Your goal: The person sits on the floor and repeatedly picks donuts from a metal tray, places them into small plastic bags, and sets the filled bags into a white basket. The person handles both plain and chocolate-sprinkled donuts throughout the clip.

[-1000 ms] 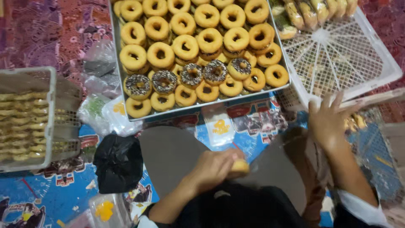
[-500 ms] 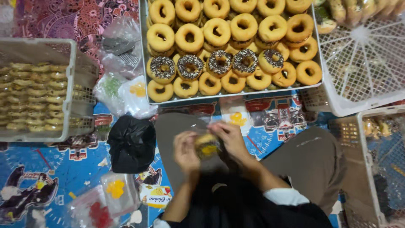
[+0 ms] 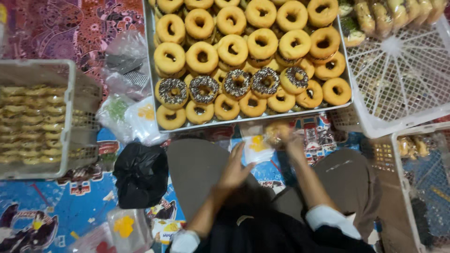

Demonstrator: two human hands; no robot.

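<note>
1. Your left hand (image 3: 236,168) rests nearest you, over your knee, its fingers spread and holding nothing; the fingertips reach toward a small clear plastic bag (image 3: 257,147) with a yellow patch, lying on the patterned floor mat (image 3: 61,206).

2. Your right hand (image 3: 291,140) is just past the bag, its fingers closed around a single plain doughnut (image 3: 276,133). The doughnut is blurred, so you cannot tell whether it already sits in a wrapper.

3. To your left on the mat lie a crumpled black bag (image 3: 140,174) and, closer to you, a clear packet (image 3: 124,228) with a yellow patch.

4. Farther out, just beyond the held doughnut, stands the metal tray (image 3: 151,65), heaped with plain doughnuts and one row of chocolate sprinkled doughnuts (image 3: 234,85). It looks almost full, so most of the batch is untouched and very little appears to be bagged so far.

5. Loose clear bags (image 3: 124,110) lie beside the tray's left edge.

6. At the far left a grey crate (image 3: 77,136) holds rows of pale, wrapped pastries, seemingly finished.

7. At the right, a white lattice crate (image 3: 398,84) sits mostly empty, with wrapped rolls (image 3: 389,11) beyond it at the top edge and another basket (image 3: 412,187) below it.
</note>
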